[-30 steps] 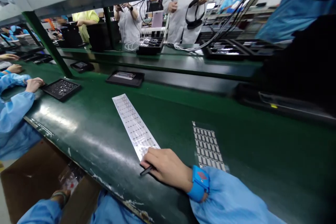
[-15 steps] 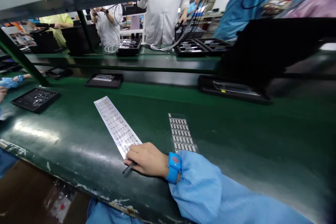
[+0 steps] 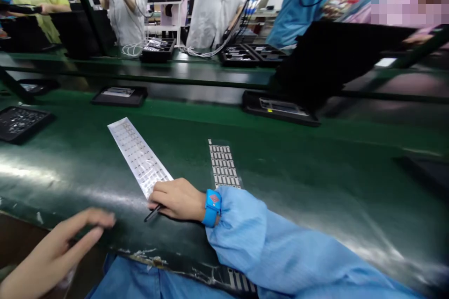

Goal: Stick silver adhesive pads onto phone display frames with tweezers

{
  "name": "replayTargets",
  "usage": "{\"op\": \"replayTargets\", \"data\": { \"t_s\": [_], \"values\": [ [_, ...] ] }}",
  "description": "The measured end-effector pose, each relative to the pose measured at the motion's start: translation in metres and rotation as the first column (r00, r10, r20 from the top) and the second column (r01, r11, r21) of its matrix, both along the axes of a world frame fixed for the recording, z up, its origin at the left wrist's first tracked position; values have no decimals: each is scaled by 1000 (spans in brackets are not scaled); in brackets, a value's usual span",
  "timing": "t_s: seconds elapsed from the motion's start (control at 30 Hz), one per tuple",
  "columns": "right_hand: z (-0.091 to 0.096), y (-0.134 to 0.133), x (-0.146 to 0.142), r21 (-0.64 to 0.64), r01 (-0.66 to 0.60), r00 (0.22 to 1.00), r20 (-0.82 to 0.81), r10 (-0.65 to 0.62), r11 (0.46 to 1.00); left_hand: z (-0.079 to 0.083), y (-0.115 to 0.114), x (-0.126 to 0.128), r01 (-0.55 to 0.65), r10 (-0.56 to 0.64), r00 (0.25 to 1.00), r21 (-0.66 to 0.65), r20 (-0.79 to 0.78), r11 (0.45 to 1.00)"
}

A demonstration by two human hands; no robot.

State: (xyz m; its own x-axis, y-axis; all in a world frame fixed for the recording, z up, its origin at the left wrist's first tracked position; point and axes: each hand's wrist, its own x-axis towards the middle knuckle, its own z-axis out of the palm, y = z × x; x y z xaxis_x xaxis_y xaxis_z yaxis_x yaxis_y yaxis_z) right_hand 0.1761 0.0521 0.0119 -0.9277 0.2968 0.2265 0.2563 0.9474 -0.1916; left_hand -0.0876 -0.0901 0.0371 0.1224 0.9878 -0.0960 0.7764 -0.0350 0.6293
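Note:
My right hand, with a blue wristband and a light blue sleeve, rests on the green bench. It is shut on a slim black tool, whose tip sticks out past the fingers. The fingers lie at the lower end of a long white sheet printed with rows of small dark marks. To the right of the hand is a strip of small grey labels in a grid, its lower end hidden behind my wrist. My left hand is open with its fingers apart, near the bench's front edge, holding nothing.
Black trays and a dark tray of small parts lie along the green bench. Behind a raised shelf, people in smocks stand among cables and trays. A large black object blocks the right background.
My left hand has come into view at lower left. The view has shifted, moving the bench scene left and up. My right hand stays at the sheet's lower end with the tool.

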Motion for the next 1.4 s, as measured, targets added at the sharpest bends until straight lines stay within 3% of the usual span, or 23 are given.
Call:
{"op": "replayTargets", "data": {
  "t_s": [0.07, 0.13, 0.2, 0.3, 0.47, 0.57, 0.73, 0.87, 1.03, 1.13, 1.27, 1.4],
  "values": [
    [2, -2, 2, -11, -13, 1000, -5, 13, 1000, 3, 32, 26, 27, -7, 996, 215, -92, 976],
    [4, -5, 4, -11, -5, 1000, 4, 5, 1000, -5, 63, 49, 204, -125, 952, 275, -278, 939],
    [6, -8, 6, -2, 34, 999, 17, -34, 999, -17, 83, 64, 286, -195, 920, 241, -339, 928],
    [7, -11, 10, 24, 87, 996, 17, -88, 996, -28, 94, 74, 322, -228, 893, 196, -389, 926],
    [8, -15, 11, 186, 32, 999, -21, -28, 982, -25, 93, 75, 243, -144, 887, 177, -439, 954],
    [6, -21, 7, 215, -37, 999, -19, 42, 976, -21, 97, 78, 206, -114, 887, 162, -447, 965],
    [3, -27, 5, 103, -59, 998, 32, 56, 993, -16, 106, 80, 157, -84, 904, 142, -420, 977],
    [4, -15, 15, 21, -139, 986, -91, 140, 990, -15, 100, 80, 155, -84, 920, 159, -382, 975],
    [17, 6, 29, -196, 41, 960, -265, -94, 980, -15, 75, 91, 108, -11, 964, 355, -264, 929],
    [25, 12, 33, -256, 109, 978, -148, -150, 961, -17, 64, 101, 65, 37, 969, 400, -243, 914],
    [25, 14, 34, -218, 100, 995, 29, -96, 971, -23, 58, 104, 67, 15, 971, 331, -240, 941],
    [17, 13, 30, -229, 92, 996, 40, -85, 969, -27, 58, 97, 13, 50, 980, 310, -194, 950]
  ]
}}
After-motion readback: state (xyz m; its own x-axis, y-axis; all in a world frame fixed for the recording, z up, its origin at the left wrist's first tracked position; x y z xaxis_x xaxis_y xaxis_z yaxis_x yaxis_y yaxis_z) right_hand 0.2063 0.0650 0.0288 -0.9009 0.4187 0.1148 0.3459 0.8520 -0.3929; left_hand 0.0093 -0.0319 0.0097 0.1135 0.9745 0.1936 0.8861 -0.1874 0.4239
